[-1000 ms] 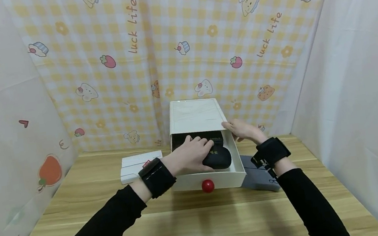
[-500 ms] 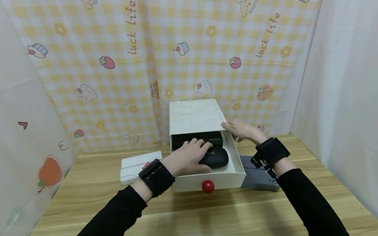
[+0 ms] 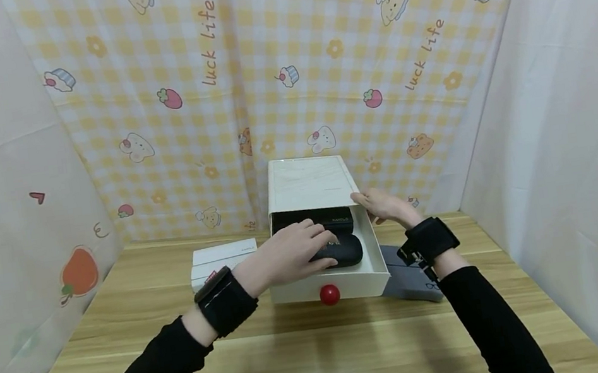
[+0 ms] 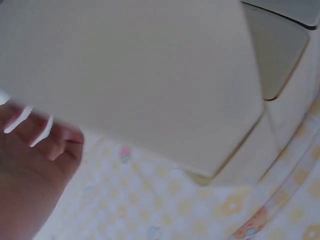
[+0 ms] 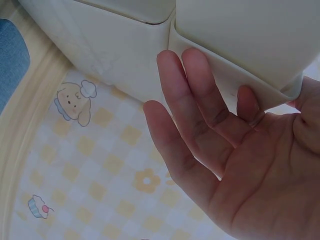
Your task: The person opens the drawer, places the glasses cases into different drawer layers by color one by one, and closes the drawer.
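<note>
Relaxed left grip (image 3: 294,253) arches over the drawer (image 3: 297,290); unclenched right grip (image 3: 383,204) touches the box (image 3: 310,183).

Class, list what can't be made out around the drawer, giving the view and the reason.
Head view: the left end of the rounded black case, behind the left hand.
Head view: the back of the drawer, under the white box top.
Head view: lettering on the long black case, too small.
Left wrist view: the tips of the left fingers, behind a pale panel.
Right wrist view: a blue-gray thing, cut off by the left edge.
</note>
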Tool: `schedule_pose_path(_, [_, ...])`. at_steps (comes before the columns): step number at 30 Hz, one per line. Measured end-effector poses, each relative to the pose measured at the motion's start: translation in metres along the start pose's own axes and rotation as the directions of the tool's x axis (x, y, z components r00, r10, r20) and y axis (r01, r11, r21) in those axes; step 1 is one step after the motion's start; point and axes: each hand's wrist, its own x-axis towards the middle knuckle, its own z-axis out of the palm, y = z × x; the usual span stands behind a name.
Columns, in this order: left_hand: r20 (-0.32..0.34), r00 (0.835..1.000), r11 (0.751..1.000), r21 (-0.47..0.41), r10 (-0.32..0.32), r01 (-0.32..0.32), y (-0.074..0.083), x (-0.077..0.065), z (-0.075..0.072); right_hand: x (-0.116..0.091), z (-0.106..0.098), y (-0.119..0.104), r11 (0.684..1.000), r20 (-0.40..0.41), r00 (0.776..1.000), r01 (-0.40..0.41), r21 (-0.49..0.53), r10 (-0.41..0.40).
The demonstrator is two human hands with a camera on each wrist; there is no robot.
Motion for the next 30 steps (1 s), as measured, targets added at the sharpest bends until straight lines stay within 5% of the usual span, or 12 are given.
schedule_pose_path(3, [-0.101,0.991,0.996,0.044,0.087,-0.083,0.012,-0.007,-0.005,0.0,-0.001,0.001,1.0,0.001,1.0,0.009,0.004,-0.009])
schedule_pose_path(9, [-0.225,0.935,0.941,0.262,0.276,-0.215,0.033,-0.021,0.001,0.001,-0.001,0.002,1.0,0.003,1.0,0.012,0.009,-0.012])
schedule_pose_path(13, [-0.24,0.904,0.875,0.427,0.355,-0.23,0.042,-0.03,0.014,0.0,-0.001,0.001,1.0,0.009,1.0,0.008,0.017,-0.008])
schedule_pose_path(19, [-0.183,0.896,0.777,0.586,0.404,-0.231,0.042,-0.039,0.035,-0.002,0.0,-0.001,1.0,0.018,1.0,0.012,0.019,-0.013])
schedule_pose_path(25, [-0.206,0.893,0.782,0.585,0.401,-0.216,0.037,-0.038,0.039,-0.002,-0.001,-0.001,0.999,0.023,0.999,0.026,0.022,-0.026])
schedule_pose_path(30, [-0.213,0.909,0.802,0.569,0.358,-0.182,0.033,-0.034,0.034,0.001,0.0,0.0,1.0,0.017,1.0,0.021,0.014,-0.021])
